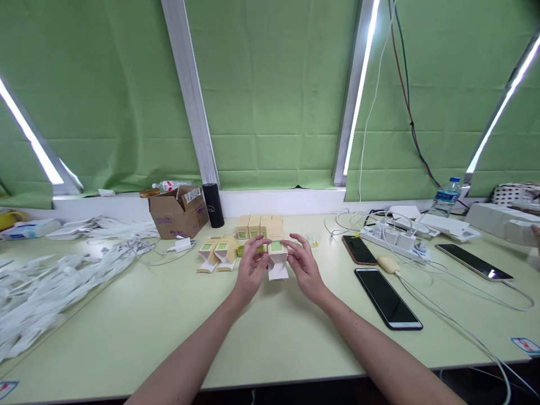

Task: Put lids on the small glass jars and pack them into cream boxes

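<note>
Between my two hands is a small cardboard box (pixel 277 269), its white-lined flap hanging open toward me and a green patch showing at its top. My left hand (pixel 252 269) grips its left side with thumb and fingers. On the right side, the fingers of my right hand (pixel 304 264) press against the box. Just left of my hands, two similar boxes (pixel 226 252) stand with their flaps folded open. Behind them is a row of closed tan boxes (pixel 254 225). A small yellow-green item (pixel 240 251) sits partly hidden behind my left hand.
Phones (pixel 388 298) and a power strip (pixel 394 243) with tangled cables lie to the right. White plastic strips (pixel 76 287) cover the left side. A brown carton (pixel 179 212) and a black cylinder (pixel 213 205) stand at the back. Another person's hand (pixel 535 232) shows at the right edge.
</note>
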A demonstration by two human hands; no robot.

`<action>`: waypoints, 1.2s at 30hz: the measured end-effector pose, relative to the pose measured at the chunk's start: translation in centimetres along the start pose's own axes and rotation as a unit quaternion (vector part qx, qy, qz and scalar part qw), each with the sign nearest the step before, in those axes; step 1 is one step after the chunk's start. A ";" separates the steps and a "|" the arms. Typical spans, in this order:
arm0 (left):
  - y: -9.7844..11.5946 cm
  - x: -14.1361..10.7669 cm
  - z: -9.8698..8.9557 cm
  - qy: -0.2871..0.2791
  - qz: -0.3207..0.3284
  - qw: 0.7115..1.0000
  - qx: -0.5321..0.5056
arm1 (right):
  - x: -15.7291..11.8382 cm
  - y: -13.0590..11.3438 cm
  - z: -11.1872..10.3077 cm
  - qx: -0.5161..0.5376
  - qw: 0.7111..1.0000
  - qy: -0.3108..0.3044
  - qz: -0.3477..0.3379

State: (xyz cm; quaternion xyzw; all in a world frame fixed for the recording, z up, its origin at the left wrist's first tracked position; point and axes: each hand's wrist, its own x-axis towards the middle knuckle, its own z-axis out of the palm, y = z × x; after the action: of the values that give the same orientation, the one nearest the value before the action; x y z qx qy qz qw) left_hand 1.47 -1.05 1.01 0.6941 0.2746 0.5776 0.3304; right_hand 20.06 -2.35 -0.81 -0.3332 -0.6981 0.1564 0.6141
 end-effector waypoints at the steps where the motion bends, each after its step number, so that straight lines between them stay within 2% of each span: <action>1: 0.1 -0.1 -0.1 -0.006 -0.003 1.000 -0.003 | 0.1 0.1 0.0 0.005 1.000 0.002 0.005; 6: 0.5 -0.2 -0.3 -0.020 -0.018 1.000 0.013 | 0.0 0.2 -0.2 0.069 0.996 -0.027 0.049; 15: 0.4 0.0 0.1 0.007 -0.049 0.998 0.033 | -0.1 0.1 0.0 0.206 0.969 -0.048 0.124; 23: -0.1 0.2 0.3 0.013 -0.060 0.998 0.029 | 0.2 0.0 0.0 0.222 0.960 -0.042 0.163; 36: 0.1 0.1 0.4 0.007 -0.062 0.997 0.046 | 0.4 -0.2 0.3 0.203 0.964 -0.019 0.174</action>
State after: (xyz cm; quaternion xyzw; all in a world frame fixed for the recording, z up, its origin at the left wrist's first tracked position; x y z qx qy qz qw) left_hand 1.93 -1.05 1.09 0.6863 0.3460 0.5475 0.3310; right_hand 19.68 -2.19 -0.48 -0.3147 -0.5950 0.4053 0.6187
